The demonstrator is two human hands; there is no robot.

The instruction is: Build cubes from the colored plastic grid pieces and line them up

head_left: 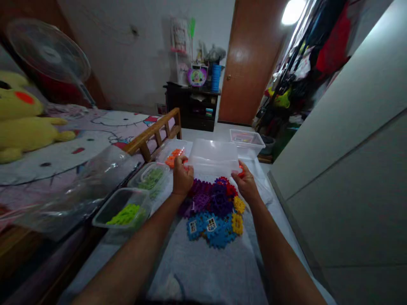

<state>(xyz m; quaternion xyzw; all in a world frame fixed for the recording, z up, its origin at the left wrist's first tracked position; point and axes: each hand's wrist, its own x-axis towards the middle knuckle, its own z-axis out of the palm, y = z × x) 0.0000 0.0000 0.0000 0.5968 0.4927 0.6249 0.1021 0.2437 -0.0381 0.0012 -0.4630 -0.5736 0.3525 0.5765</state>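
A translucent plastic box [213,156] is held up between both hands, above the far edge of a pile of building pieces. My left hand [183,176] closes on its left end, and my right hand [246,180] grips its right end, where something orange-red shows by the fingers. Whether anything lies inside the box cannot be made out. Below it are purple pieces [203,199], blue pieces [214,228], some with white window shapes, yellow pieces [238,223] and a few red pieces [231,190].
Left of the pile stand tubs with bright green pieces [125,214], duller green pieces [151,178] and orange pieces [173,157]. Another clear bin [248,142] stands at the far right. A wooden bed rail [155,133] runs along the left; a white cabinet [333,148] flanks the right.
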